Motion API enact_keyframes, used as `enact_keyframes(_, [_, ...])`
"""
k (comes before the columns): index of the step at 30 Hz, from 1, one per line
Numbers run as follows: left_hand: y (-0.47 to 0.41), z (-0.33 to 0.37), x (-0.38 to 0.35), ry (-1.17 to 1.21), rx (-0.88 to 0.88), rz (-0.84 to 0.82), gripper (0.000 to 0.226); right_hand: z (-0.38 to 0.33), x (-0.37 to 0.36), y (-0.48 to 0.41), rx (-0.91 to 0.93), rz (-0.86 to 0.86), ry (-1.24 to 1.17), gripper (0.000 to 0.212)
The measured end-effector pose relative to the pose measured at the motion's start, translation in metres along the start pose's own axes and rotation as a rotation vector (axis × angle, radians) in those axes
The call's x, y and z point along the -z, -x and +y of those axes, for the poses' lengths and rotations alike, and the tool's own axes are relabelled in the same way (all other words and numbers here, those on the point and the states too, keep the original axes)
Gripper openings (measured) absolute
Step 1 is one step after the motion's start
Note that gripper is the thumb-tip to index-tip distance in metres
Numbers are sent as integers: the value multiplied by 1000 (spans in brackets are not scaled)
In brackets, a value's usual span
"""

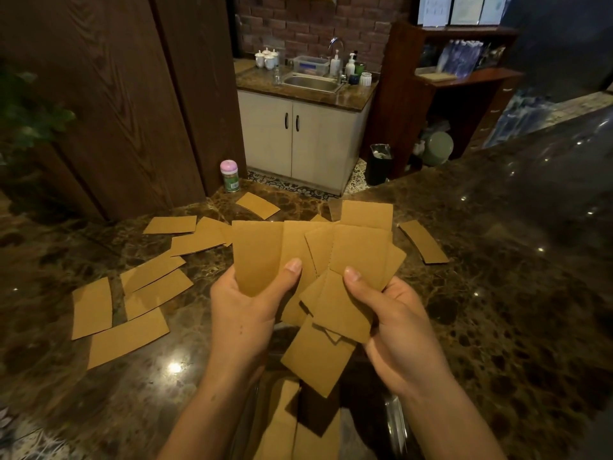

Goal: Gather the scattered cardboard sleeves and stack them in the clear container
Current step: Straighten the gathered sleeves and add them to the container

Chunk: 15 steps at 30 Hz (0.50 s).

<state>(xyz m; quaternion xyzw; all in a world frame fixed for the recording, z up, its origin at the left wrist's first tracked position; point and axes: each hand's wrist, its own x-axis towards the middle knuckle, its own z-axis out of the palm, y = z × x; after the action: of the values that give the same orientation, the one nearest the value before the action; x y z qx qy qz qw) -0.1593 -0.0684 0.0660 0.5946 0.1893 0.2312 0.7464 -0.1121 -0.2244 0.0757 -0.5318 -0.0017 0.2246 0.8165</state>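
**A:** How far along are we?

**B:** Partway, I'd judge. My left hand (247,307) has its fingers pinching one flat tan cardboard sleeve (257,257), thumb pressed on its face. My right hand (394,322) has its fingers closed on a loose fan of the same tan cardboard sleeves (351,277), unevenly splayed.

**A:** And the container?

**B:** The clear plastic container (396,423) sits at the near edge below my hands, with some sleeves already in it (285,426). How many, I cannot tell.

**A:** What's left?

**B:** Plenty. A scatter of flat sleeves (132,303) lies on the dark marbled stone surface (497,310) to the left, one more sleeve (423,242) lies off to the right, and another (257,205) sits near the far edge by a pink-capped green jar (230,175). I'd square up the fan first, then collect those.
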Motion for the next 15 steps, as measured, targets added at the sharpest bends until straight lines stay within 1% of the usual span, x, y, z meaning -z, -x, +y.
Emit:
enact_keyframes(6, [1, 2, 3, 3, -20, -30, 25, -7, 1, -3, 59, -14, 18, 37])
enact_keyframes(8, [1, 2, 3, -70, -70, -14, 28, -7, 1, -3, 87, -2, 55, 31])
enact_keyframes(10, [1, 0, 3, -192, -132, 17, 32, -5, -1, -2, 119, 16, 109, 28])
enact_keyframes(12, [1, -4, 2, -285, -181, 18, 30, -3, -5, 0, 146, 36, 140, 26])
enact_keyframes(14, [3, -5, -3, -288, -171, -57, 26, -1, -7, 1, 153, 22, 131, 24])
enact_keyframes(15, [4, -3, -5, -255, -130, -116, 25, -1, -8, 1, 141, -2, 114, 25])
